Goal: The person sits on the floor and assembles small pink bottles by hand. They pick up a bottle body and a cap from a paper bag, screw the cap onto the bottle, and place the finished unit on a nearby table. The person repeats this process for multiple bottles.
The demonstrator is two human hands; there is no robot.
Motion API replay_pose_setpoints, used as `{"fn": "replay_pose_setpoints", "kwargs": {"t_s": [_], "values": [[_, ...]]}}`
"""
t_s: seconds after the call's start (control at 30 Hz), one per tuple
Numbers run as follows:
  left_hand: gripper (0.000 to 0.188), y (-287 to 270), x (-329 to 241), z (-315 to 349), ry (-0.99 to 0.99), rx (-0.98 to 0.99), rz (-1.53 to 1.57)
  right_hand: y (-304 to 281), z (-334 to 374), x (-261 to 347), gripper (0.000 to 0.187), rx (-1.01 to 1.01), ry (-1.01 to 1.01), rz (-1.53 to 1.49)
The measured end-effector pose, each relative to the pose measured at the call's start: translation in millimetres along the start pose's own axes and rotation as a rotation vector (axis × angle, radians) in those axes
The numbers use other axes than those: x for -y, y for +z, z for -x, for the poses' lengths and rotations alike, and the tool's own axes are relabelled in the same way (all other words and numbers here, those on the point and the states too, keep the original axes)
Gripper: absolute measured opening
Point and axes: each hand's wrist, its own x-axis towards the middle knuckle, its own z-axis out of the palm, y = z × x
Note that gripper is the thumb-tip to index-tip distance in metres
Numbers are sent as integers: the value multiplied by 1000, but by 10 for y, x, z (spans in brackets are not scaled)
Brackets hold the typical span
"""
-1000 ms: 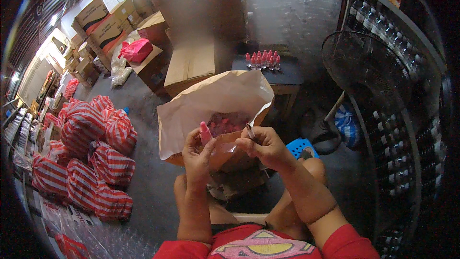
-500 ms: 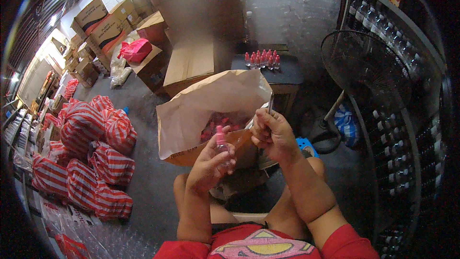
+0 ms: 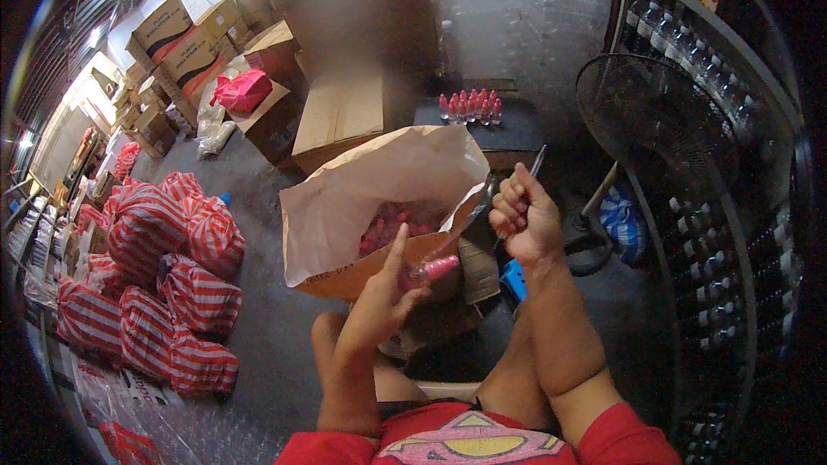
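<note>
My left hand (image 3: pixel 385 293) holds a small clear bottle (image 3: pixel 422 275) with a pink cap, tilted so the cap points right. Its index finger is stretched upward. To the right, my right hand (image 3: pixel 527 213) is closed around a slim metallic tool (image 3: pixel 539 160); its tip sticks out above the fist, and its kind is unclear. In front of both hands stands a large open brown paper bag (image 3: pixel 345 191) with many small pink-red pieces (image 3: pixel 394 226) inside. Beyond it, several similar pink-capped bottles (image 3: pixel 470 107) stand upright in a group on a dark stand (image 3: pixel 517 125).
Red-and-white striped bags (image 3: pixel 155 275) are heaped at the left. Cardboard boxes (image 3: pixel 340 120) and a pink bag (image 3: pixel 241 90) lie farther back. At right stand a fan (image 3: pixel 659 120) and shelves of bottles (image 3: pixel 689 56). A blue object (image 3: pixel 514 280) lies below my right hand.
The bottle in my left hand has tipped from upright to pointing right, and my index finger has straightened. My right hand has moved right, away from the bag, with the metallic tool.
</note>
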Motion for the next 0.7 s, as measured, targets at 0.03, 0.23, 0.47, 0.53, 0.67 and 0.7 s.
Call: {"fn": "replay_pose_setpoints", "kwargs": {"t_s": [0.03, 0.23, 0.47, 0.53, 0.67, 0.7], "values": [[77, -13, -2, 20, 12, 58, 32, -107, -47, 45, 35, 0, -31, -52], [63, -199, 289, 77, 76, 1, 540, -333, -157, 356, 34, -185, -228, -66], [42, -125, 149, 30, -56, -55, 956, -30, 32, -194, 16, -33, -57, 647], [42, -62, 151, 26, -67, -77, 899, 35, 64, -371, 10, 139, -109, 763], [39, -24, 151, 39, -76, -70, 831, 235, 165, -369, 26, 268, 15, 717], [39, -36, 133, 53, -81, -55, 840, 257, 179, -339, 33, 319, 84, 693]]}}
